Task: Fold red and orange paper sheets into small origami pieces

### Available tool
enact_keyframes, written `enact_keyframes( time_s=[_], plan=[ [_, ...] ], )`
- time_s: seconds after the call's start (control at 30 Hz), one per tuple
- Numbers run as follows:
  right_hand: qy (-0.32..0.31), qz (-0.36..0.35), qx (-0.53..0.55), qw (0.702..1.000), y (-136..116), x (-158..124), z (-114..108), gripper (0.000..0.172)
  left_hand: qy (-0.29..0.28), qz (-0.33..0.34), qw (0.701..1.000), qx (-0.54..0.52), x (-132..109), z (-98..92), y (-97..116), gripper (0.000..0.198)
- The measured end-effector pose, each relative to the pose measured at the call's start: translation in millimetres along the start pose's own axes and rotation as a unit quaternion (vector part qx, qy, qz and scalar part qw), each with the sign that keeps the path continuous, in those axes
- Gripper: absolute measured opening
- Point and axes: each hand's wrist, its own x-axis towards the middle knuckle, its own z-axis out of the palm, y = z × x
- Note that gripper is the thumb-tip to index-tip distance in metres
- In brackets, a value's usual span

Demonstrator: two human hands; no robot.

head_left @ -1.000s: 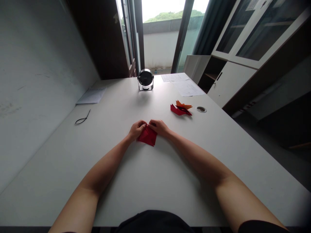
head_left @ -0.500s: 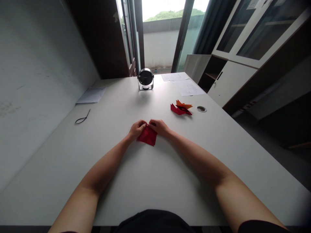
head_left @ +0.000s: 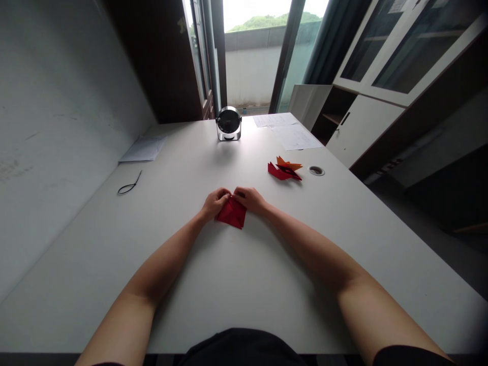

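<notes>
A folded piece of red paper (head_left: 233,213) lies low over the white table, its near edge pointing toward me. My left hand (head_left: 215,202) is closed on its upper left side, fingertips pinching near the far corner. On the other side, my right hand (head_left: 248,198) grips the upper right edge, thumb and fingers bent together. The fingertips of both hands almost meet at the paper's far corner and cover it. Creases show faintly on the paper's surface.
Right of my hands sit folded red and orange paper pieces (head_left: 285,170), beside a round cable hole (head_left: 316,171). A silver-framed round device (head_left: 229,123) stands at the back. Paper sheets (head_left: 295,137), a white packet (head_left: 143,149) and a black cable tie (head_left: 128,188) lie around.
Almost nothing differs. Both hands keep their hold at the paper's far corner, and the red paper has shifted only very slightly.
</notes>
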Motion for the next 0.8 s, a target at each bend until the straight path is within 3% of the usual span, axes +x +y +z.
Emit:
enact_keyframes(
  time_s=[0.8],
  plan=[
    [0.0, 0.002, -0.008, 1.0, 0.7, 0.8, 1.0, 0.021, -0.001, -0.004, 1.0, 0.009, -1.2, -0.3, 3.9, 0.019]
  ],
)
